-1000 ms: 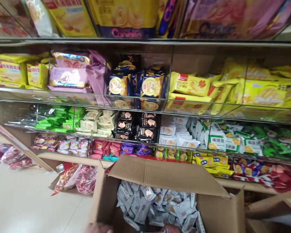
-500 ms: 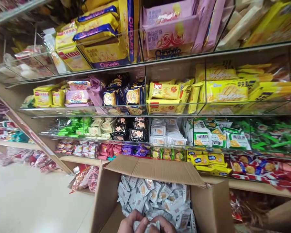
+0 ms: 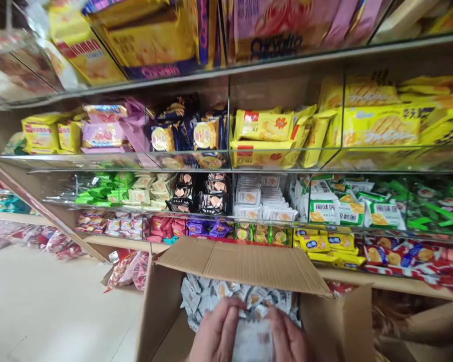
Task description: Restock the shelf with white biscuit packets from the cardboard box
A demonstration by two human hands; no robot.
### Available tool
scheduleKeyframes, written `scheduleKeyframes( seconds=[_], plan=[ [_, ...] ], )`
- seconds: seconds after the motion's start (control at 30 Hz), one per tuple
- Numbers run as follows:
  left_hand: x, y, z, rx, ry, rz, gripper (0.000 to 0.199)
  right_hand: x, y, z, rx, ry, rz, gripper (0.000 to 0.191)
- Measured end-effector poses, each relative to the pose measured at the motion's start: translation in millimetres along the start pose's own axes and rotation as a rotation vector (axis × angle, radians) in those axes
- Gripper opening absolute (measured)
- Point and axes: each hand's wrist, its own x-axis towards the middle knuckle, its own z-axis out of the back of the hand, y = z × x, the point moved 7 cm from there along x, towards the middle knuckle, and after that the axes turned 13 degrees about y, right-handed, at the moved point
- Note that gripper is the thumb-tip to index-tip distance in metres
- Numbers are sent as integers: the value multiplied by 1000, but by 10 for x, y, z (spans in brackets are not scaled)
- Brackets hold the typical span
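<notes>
My left hand (image 3: 216, 332) and my right hand (image 3: 290, 336) grip a white snack packet (image 3: 253, 344) from its two sides, low in the view. A printed panel shows on the packet's face; whether more packets lie behind it I cannot tell. Both hands are over an open cardboard box (image 3: 234, 259). Inside it lie many loose white packets (image 3: 196, 299) with a biscuit picture, partly hidden by my hands. Similar white packets (image 3: 248, 197) stand in neat stacks in a shelf compartment above the box.
Glass-fronted shelves rise ahead, with yellow biscuit packs (image 3: 264, 125), black packets (image 3: 213, 196) and green-white packets (image 3: 324, 208). The box's back flap stands up before the lowest row. A smaller box of red bags (image 3: 130, 271) sits left on the pale floor (image 3: 60, 311).
Both hands have risen further into view, bringing the white packet up in front of the box. The camera has moved nearer the shelves and tilted down slightly.
</notes>
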Motion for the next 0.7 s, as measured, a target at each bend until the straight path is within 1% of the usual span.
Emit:
scheduleKeyframes(
  seconds=[0.03, 0.07, 0.1, 0.13, 0.2, 0.27, 0.37, 0.43, 0.47, 0.5, 0.57, 0.6, 0.63, 0.7],
  plan=[
    [89, -138, 19, -15, 41, -55, 38, 59, 100, 94, 1, 17, 6, 49],
    [181, -264, 32, -18, 73, -118, 35, 134, 225, 160, 0, 61, 46, 48],
    [267, -359, 67, -29, 56, -173, 33, 210, 324, 239, 0, 65, 57, 46],
    [348, -409, 86, -47, 42, -199, 31, 285, 411, 300, 5, 67, 67, 46],
    [473, -428, 109, -98, -2, -216, 27, 408, 545, 374, 12, 59, 83, 44],
    [538, -404, 113, -149, -29, -214, 26, 474, 633, 393, 7, 51, 103, 42],
    [539, -398, 151, -187, -73, -225, 25, 500, 715, 393, -45, 40, 166, 39],
    [499, -406, 190, -247, -95, -220, 23, 492, 778, 435, -145, -21, 245, 34],
    [478, -400, 188, -318, -75, -201, 24, 476, 827, 468, -221, -70, 303, 31],
    [459, -391, 162, -416, -28, -170, 28, 451, 892, 493, -308, -116, 378, 26],
    [413, -375, 57, -657, 105, -90, 42, 371, 1050, 496, -474, -159, 576, 17],
    [386, -373, 8, -780, 154, -52, 47, 316, 1131, 469, -533, -142, 690, 15],
    [363, -376, -24, -897, 176, -26, 49, 256, 1204, 432, -568, -104, 797, 15],
    [338, -393, -39, -1102, 167, -7, 46, 141, 1313, 351, -572, 14, 945, 22]
  ],
)
